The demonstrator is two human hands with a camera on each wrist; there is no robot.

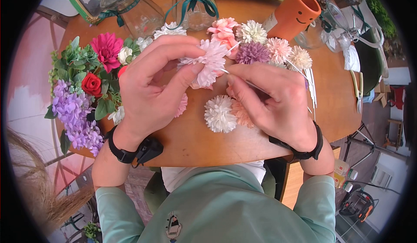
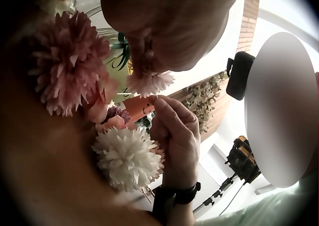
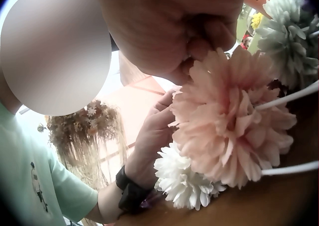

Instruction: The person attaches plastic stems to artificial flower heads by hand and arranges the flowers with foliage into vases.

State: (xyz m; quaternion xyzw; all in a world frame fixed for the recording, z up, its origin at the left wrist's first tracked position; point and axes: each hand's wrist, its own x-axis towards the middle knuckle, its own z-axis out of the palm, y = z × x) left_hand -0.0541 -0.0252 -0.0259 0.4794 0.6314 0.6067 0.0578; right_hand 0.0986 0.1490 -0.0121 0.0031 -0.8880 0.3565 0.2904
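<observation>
Over the table my left hand (image 1: 150, 86) pinches a pale pink artificial flower (image 1: 213, 54) between thumb and fingers. My right hand (image 1: 278, 102) pinches a thin white stem (image 1: 223, 70), its tip right at the flower's petals. In the left wrist view the pink flower (image 2: 149, 82) hangs below the left hand, with the right hand (image 2: 174, 129) close by. A white flower head (image 1: 220, 114) and a peach one (image 1: 242, 113) lie beneath the right hand. The peach flower (image 3: 232, 119) looms large in the right wrist view.
Purple, cream and pink flower heads (image 1: 252, 53) lie beyond the hands. Leafy stems with a red rose (image 1: 91, 84) crowd the left side. Ribboned glass jars (image 1: 191, 8) and an orange smiling vase (image 1: 295, 15) stand behind. White sticks (image 1: 312, 91) and pliers (image 1: 359, 90) lie at right.
</observation>
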